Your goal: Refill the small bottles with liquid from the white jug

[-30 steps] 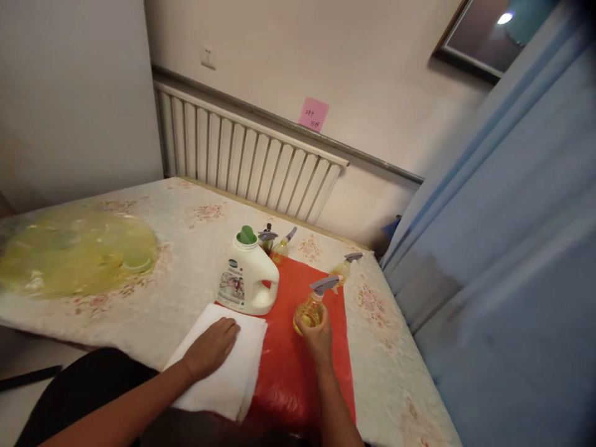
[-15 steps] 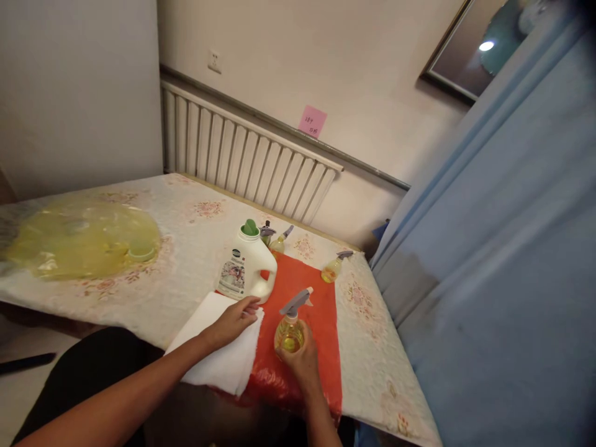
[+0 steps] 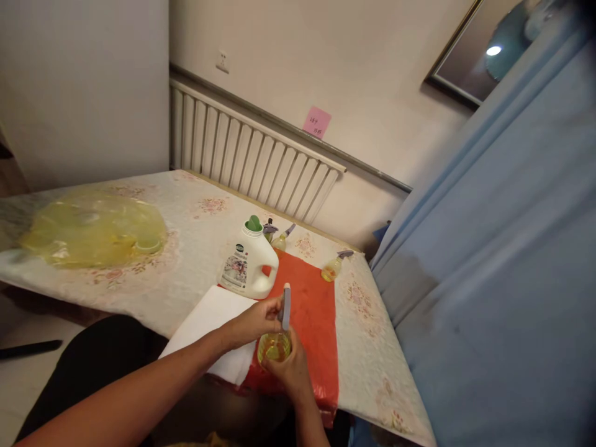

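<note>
Head camera looks down on both hands meeting over the near edge of the table (image 3: 195,242). The right hand (image 3: 289,372) is wrapped around the round belly of a small spray bottle (image 3: 275,345) filled with yellow liquid, fingers curled under and around it, holding it upright just above the red mat (image 3: 311,310). The left hand (image 3: 254,321) comes in from the side with its fingers closed on the grey trigger head (image 3: 285,307) at the top of the bottle, thumb and fingertips pinching it; how tight the hold is cannot be told. The left forearm lies across a folded white cloth (image 3: 205,320), which sits beside the red mat and partly overlaps its near left corner.

Further out on the mat's far left corner stands a white detergent jug (image 3: 246,267) with a green cap, upright, its handle toward the mat. Just behind it are two more small spray bottles (image 3: 274,236), close together. A fourth small spray bottle (image 3: 334,267) with yellow liquid stands at the far right edge of the mat, well apart from the hands. Off to the left on the flowered tablecloth lies a crumpled yellow plastic sheet (image 3: 93,226). Behind the table runs a white radiator (image 3: 251,158), with a pink sticky note (image 3: 316,121) on the wall above it, and a blue curtain (image 3: 503,248) hangs to the right.
</note>
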The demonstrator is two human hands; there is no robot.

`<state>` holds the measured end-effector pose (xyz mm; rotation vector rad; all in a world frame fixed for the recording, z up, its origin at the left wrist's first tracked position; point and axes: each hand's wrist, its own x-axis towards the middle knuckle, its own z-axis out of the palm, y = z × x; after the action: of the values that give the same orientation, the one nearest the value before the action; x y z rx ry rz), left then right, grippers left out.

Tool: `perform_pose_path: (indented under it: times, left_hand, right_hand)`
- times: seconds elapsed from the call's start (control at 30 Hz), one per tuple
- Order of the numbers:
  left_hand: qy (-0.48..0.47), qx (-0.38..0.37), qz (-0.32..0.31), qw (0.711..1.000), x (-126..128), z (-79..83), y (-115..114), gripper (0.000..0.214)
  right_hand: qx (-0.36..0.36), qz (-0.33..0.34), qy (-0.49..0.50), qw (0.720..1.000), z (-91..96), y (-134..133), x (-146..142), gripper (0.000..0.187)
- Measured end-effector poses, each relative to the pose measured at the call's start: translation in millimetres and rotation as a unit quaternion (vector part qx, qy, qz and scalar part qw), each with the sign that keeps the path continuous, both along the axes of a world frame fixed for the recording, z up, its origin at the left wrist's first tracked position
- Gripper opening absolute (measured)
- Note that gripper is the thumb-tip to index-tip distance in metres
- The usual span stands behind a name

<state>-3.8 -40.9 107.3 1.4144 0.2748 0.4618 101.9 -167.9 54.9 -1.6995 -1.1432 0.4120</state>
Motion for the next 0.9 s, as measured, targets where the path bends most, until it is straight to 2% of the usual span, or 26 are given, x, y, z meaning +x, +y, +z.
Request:
perform_pose_path:
  times: [0.07, 0.13, 0.3, 0.4, 0.53, 0.63, 0.9]
  left_hand:
    - [0.013, 0.018, 0.066, 0.998, 4, -2.2, -3, 0.038]
    - [0.03, 0.035, 0.093, 0.995, 3, -0.4, -5, 0.04]
    - [0.014, 0.006, -0.017, 1.0, -15, 11.9, -3, 0.033]
    - [0.012, -0.004, -0.028, 1.0, -18, 12.9, -1, 0.023]
    - [0.003, -0.015, 0.058, 0.998, -10, 9.8, -2, 0.031]
    - [-0.012, -0.007, 0.126, 0.992, -7, 13.6, -2, 0.033]
    - [-0.055, 0.048, 0.155, 0.985, -21, 44.4, 7, 0.031]
  right_hand:
    - [0.0, 0.004, -0.006, 1.0, 3.0, -1, -2, 0.052]
    - [0.005, 0.007, -0.007, 1.0, 6.1, -1, -2, 0.048]
    - [0.021, 0.017, -0.005, 1.0, 5.8, 1, 1, 0.057]
    - [0.028, 0.016, -0.028, 0.999, 1.9, 2, 2, 0.053]
    - [0.017, -0.003, -0.047, 0.999, -2.4, 3, 1, 0.051]
    - [0.004, -0.007, -0.04, 0.999, -3.8, 3, 1, 0.056]
    - [-0.006, -0.016, -0.029, 0.999, -9.1, 6, 6, 0.066]
